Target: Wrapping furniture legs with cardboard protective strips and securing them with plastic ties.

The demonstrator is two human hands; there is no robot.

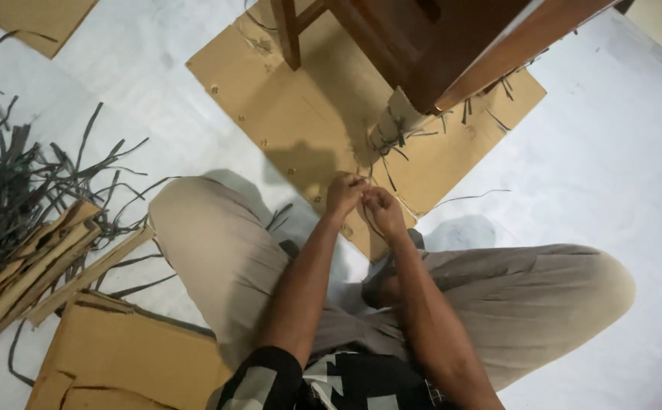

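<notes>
Item: our left hand (344, 194) & right hand (383, 211), knuckle to knuckle at centre, fingers curled in together, pinching a thin dark plastic strap (372, 228); strap sits btwn both hands, over the flat brown cardboard sheet (308, 114). Just beyond: dark brown wooden furniture leg (452, 53) w/ cardboard-wrapped foot (395, 121), dark ties round it. Far left: pile of loose dark strap offcuts (19, 175) beside folded cardboard strips (34, 266). Lower left: torn brown cardboard piece (126, 357). We sit cross-legged on white floor (612, 175).
</notes>
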